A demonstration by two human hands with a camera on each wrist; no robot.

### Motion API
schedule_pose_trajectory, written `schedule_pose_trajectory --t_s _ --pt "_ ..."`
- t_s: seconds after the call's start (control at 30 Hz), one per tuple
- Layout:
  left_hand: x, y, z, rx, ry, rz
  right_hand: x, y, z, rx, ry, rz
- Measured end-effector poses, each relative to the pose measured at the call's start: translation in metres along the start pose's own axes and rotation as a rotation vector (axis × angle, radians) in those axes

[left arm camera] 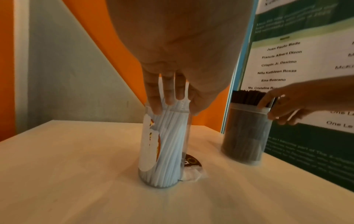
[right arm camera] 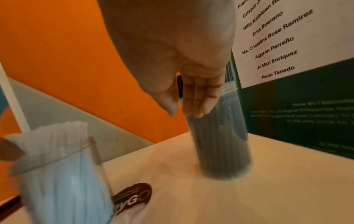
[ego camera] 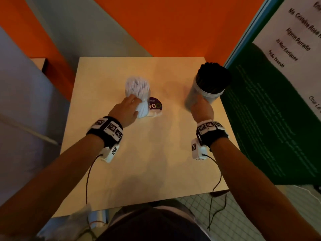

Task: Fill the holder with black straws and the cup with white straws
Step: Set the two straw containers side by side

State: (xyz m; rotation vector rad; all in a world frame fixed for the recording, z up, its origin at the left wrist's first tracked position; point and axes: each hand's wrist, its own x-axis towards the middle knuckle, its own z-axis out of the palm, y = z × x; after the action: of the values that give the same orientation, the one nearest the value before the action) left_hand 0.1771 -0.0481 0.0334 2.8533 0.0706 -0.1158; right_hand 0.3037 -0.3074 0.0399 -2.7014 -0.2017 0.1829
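Table [ego camera: 139,162]: cup [ego camera: 141,108] stands left of centre, upright, packed with straws [ego camera: 137,84] that rise above its rim. Left hand [ego camera: 126,110] sits on the cup's near-left side, fingers [left arm camera: 153,91] over the rim among the straw tops. Label [ego camera: 155,106] lies flat on the table, touching the cup's right base. Holder [ego camera: 203,92] stands well apart to the right, near the table's right edge, full of straws [ego camera: 214,75]. Right hand [ego camera: 202,109] sits against the holder's near side. Poster [ego camera: 278,84] stands just right of the table.
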Motion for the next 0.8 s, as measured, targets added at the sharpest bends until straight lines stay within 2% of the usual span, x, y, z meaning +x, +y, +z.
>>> schedule_pose_trajectory --t_s 0.1,0.37,0.53,0.8 --pt "0.017 -0.003 0.0 0.092 0.03 -0.007 0.019 0.003 -0.006 -0.012 0.098 0.051" --pt "0.036 -0.006 -0.007 0.199 0.081 0.078 0.053 0.008 -0.003 -0.021 0.103 0.116" --pt "0.056 -0.014 -0.01 0.235 0.043 0.032 0.064 -0.011 0.006 0.091 0.142 0.039" --pt "0.091 -0.038 -0.011 0.191 0.08 -0.042 0.078 -0.068 0.033 0.197 0.03 -0.146"
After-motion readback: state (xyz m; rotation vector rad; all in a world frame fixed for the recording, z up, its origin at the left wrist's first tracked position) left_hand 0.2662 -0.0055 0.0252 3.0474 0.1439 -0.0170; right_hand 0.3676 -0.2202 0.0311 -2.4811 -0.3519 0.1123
